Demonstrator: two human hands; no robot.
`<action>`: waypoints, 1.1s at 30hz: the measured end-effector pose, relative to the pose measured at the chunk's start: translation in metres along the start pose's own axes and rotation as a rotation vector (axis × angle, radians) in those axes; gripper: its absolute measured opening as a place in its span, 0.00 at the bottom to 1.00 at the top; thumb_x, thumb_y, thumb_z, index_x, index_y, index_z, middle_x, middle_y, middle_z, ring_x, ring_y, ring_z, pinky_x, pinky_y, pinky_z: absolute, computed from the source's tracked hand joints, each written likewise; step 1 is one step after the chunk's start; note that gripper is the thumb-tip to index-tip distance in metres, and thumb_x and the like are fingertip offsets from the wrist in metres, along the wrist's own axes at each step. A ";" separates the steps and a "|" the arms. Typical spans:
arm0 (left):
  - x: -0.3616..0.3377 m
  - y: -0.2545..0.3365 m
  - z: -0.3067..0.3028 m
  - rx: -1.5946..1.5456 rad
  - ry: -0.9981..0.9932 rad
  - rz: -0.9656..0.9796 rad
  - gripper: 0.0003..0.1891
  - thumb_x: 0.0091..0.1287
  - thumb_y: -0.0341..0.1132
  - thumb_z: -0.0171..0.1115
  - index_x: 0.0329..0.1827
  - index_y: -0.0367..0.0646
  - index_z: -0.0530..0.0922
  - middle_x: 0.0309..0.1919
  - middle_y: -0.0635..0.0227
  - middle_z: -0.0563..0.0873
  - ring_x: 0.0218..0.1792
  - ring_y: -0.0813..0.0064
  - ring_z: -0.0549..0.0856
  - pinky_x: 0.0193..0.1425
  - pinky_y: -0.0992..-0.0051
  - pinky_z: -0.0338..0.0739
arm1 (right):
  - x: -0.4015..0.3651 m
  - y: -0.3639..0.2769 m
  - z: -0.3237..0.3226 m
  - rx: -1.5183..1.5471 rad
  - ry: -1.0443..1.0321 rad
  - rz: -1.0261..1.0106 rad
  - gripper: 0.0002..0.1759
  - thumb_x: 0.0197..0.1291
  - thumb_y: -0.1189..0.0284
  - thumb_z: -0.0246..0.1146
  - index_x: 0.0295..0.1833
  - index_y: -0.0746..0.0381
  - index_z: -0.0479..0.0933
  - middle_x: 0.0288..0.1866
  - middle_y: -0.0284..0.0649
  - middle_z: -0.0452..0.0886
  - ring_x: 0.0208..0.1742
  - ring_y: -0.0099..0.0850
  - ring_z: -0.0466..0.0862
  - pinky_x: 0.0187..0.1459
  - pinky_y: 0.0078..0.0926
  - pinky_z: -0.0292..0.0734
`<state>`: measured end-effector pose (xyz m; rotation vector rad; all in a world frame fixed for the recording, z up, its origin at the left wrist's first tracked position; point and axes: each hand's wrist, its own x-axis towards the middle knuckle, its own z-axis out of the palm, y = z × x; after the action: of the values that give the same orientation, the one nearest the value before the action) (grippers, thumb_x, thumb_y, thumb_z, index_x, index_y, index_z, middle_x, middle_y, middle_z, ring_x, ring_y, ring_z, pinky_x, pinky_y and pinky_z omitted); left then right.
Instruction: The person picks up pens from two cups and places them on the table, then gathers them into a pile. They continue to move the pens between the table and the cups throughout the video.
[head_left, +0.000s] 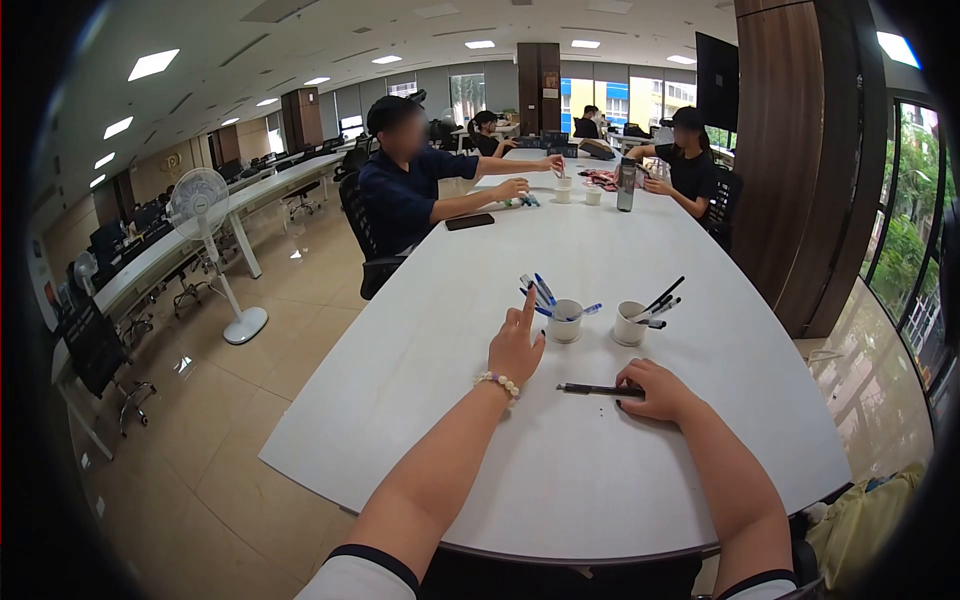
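Note:
My right hand (657, 392) rests low on the white table (470, 440), its fingers closed on the end of a black pen (588, 389) that points left. My left hand (515, 350), with a beaded bracelet at the wrist, reaches forward with the index finger stretched out and the thumb apart. That fingertip overlaps the blue pens (543, 288) leaning out of a white cup (565, 325). Beside it on the right stands a second white cup (629, 326) holding several black pens (664, 298).
A seated person (410, 180) at the table's left handles small things near more white cups (563, 190). Across sits another person (690, 165), near a grey bottle (626, 186). A dark phone (470, 221) lies at the left edge. A fan (205, 215) stands on the floor.

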<state>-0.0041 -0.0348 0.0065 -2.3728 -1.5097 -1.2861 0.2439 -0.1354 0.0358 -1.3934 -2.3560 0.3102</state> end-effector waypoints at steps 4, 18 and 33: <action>-0.002 -0.001 0.001 -0.033 -0.015 -0.058 0.49 0.56 0.33 0.61 0.74 0.56 0.34 0.41 0.60 0.72 0.35 0.61 0.80 0.35 0.66 0.79 | 0.004 0.014 0.005 0.022 -0.027 0.092 0.11 0.52 0.68 0.61 0.40 0.61 0.73 0.40 0.40 0.75 0.45 0.36 0.75 0.47 0.30 0.72; -0.001 0.001 0.000 -0.110 -0.026 -0.220 0.49 0.56 0.33 0.61 0.73 0.52 0.34 0.43 0.59 0.74 0.38 0.60 0.80 0.38 0.65 0.78 | 0.013 0.051 0.022 0.407 0.566 0.171 0.04 0.62 0.77 0.53 0.42 0.65 0.68 0.27 0.39 0.76 0.27 0.28 0.75 0.33 0.25 0.70; 0.000 0.004 -0.002 -0.087 -0.083 -0.319 0.49 0.57 0.34 0.61 0.73 0.52 0.33 0.44 0.60 0.73 0.39 0.62 0.81 0.39 0.66 0.79 | 0.013 0.058 0.009 0.079 1.155 0.253 0.09 0.55 0.77 0.63 0.39 0.62 0.71 0.29 0.35 0.77 0.21 0.24 0.70 0.27 0.22 0.68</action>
<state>-0.0028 -0.0380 0.0095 -2.3322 -1.9606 -1.3491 0.2798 -0.0958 0.0086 -1.2978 -1.2146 -0.2860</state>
